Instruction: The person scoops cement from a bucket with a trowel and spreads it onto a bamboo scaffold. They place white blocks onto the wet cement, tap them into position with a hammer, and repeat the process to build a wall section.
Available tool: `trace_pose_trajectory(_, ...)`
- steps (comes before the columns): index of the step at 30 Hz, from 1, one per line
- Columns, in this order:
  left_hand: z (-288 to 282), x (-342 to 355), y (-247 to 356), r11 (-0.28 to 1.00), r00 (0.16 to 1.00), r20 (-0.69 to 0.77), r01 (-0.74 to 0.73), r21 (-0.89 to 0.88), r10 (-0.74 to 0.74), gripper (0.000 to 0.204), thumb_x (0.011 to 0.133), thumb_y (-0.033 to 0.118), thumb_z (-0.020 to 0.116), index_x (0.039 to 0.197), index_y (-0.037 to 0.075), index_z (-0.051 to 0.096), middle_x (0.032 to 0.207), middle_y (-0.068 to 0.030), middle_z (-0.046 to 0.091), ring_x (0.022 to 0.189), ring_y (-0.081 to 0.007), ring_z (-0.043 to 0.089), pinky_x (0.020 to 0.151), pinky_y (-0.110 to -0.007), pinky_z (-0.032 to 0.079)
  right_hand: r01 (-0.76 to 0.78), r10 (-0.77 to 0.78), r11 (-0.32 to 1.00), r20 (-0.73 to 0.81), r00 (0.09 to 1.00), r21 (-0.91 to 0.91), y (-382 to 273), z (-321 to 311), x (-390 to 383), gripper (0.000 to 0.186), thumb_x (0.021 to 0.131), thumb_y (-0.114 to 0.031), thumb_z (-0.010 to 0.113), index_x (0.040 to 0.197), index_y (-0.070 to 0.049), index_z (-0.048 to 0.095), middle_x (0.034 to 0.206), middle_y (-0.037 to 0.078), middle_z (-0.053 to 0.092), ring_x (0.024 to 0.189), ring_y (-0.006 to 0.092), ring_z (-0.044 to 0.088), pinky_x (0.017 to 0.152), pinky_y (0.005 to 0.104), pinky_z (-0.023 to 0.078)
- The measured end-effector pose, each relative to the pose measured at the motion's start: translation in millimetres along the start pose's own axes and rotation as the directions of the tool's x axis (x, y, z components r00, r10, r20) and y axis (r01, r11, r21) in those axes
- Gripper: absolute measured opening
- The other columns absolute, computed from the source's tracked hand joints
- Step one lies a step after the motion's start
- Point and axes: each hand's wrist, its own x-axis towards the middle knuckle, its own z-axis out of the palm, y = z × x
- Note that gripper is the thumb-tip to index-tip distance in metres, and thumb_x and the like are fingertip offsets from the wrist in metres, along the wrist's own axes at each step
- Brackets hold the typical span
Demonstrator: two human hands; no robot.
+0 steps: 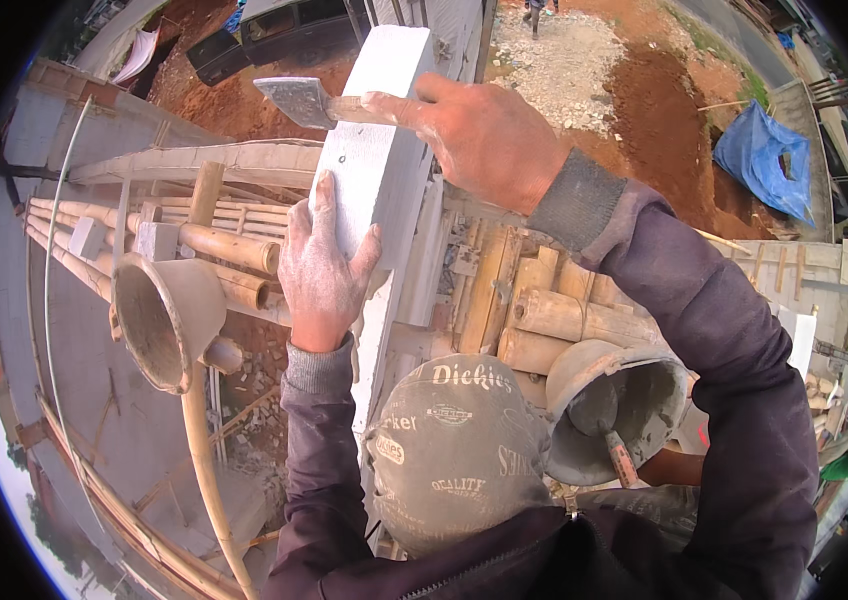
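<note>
My right hand point(479, 140) grips the handle of a flat-bladed metal tool point(294, 100), held across the upper part of a long white block point(369, 180). Its index finger lies along the handle. My left hand point(329, 280) rests on the block below the tool, fingers spread, index finger pointing up along the white face. The block stands along a narrow pale wall top point(374, 325). A rounded grey printed cloth shape point(454, 445) is between my forearms. A grey bucket point(159, 320) is at left; another bucket point(564, 450) at right holds a trowel point(619, 455).
Bamboo poles point(224, 245) and planks point(494, 280) lie either side of the wall at height. Below are red earth point(664, 130), gravel point(554, 80), a dark vehicle point(294, 30) and a blue tarp point(764, 160). A distant person point(534, 15) is at the top.
</note>
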Motion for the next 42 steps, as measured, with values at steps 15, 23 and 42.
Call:
trace_pose_trajectory(15,-9,4,-3,0.998,0.997,0.072,0.011,-0.069,-0.006,0.073,0.092,0.035,0.068,0.153,0.004,0.041,0.117,-0.0256,0.060,0.102,-0.0406,0.063,0.088,-0.048,0.052,0.048,-0.047,0.994,0.016,0.999,-0.093,-8,16,-2,0.055,0.086,0.003,0.062,0.139,-0.012,0.061,0.094,0.012,0.062,0.085,0.0299,0.068,0.075,0.0402,0.059)
trace_pose_trajectory(23,-19,19,-32,0.623,0.903,0.356,0.425,-0.657,-0.240,0.046,0.102,0.026,0.058,0.132,-0.008,0.060,0.107,-0.0134,0.072,0.094,-0.0165,0.066,0.088,-0.031,0.050,-0.060,0.059,0.998,0.108,0.992,0.004,-18,4,0,0.051,0.089,-0.001,0.063,0.140,-0.011,0.061,0.098,0.013,0.062,0.082,0.0293,0.068,0.072,0.0407,0.058)
trace_pose_trajectory(42,-13,15,-42,0.507,0.875,0.412,0.483,-0.714,-0.254,0.043,0.100,0.028,0.060,0.123,-0.008,0.068,0.098,-0.0047,0.072,0.089,-0.0098,0.062,0.086,-0.027,0.049,0.049,-0.047,0.990,-0.015,0.999,0.134,-16,-8,-26,0.059,0.084,0.002,0.061,0.141,-0.012,0.058,0.092,0.013,0.059,0.075,0.0320,0.068,0.065,0.0423,0.057)
